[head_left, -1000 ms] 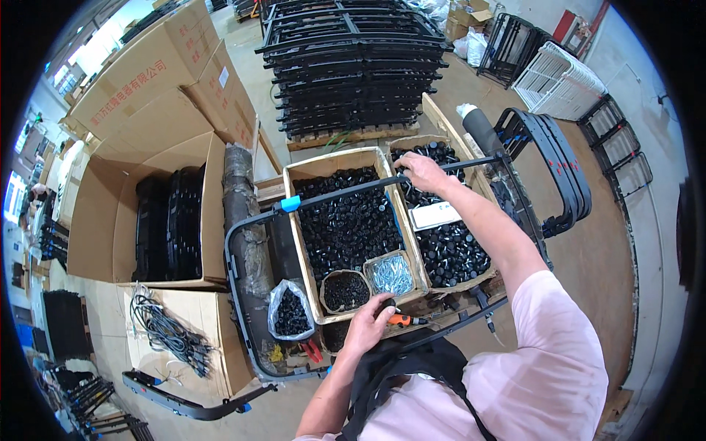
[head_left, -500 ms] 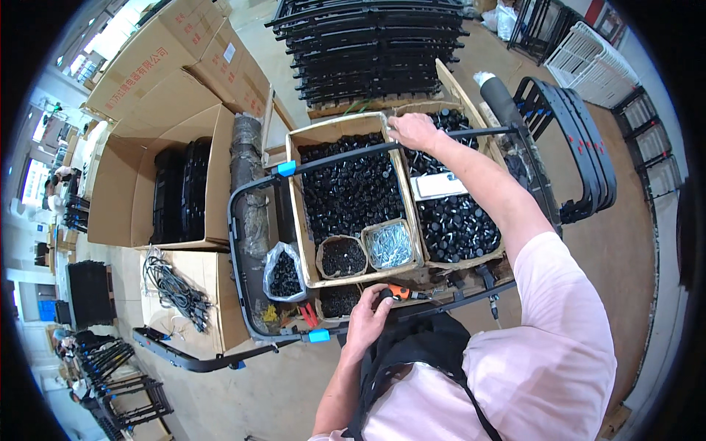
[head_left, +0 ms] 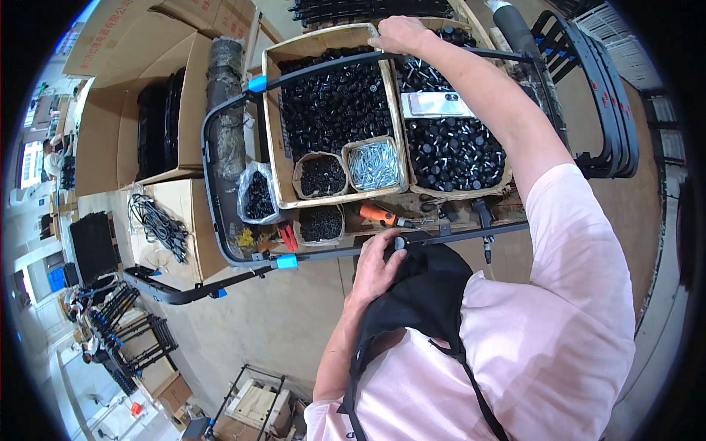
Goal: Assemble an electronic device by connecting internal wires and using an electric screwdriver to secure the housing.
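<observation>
A black tube frame with blue tape at two corners lies across open cardboard boxes. My right hand reaches far forward and grips the frame's far bar. My left hand is closed on the near bar, fingertips at a small black fitting. Under the frame, the left box holds small black parts, a tub of silver screws and a tub of black pieces. The right box holds black caps, with a pale flat rectangular object on top.
A bag of black parts, red pliers and an orange-handled tool lie near the front bar. A large open carton and loose cables sit left. More black frames stand right. People work at the far left.
The view has closed in, so the boxes and frame sit higher and larger in the picture. Both hands stay on the frame's bars.
</observation>
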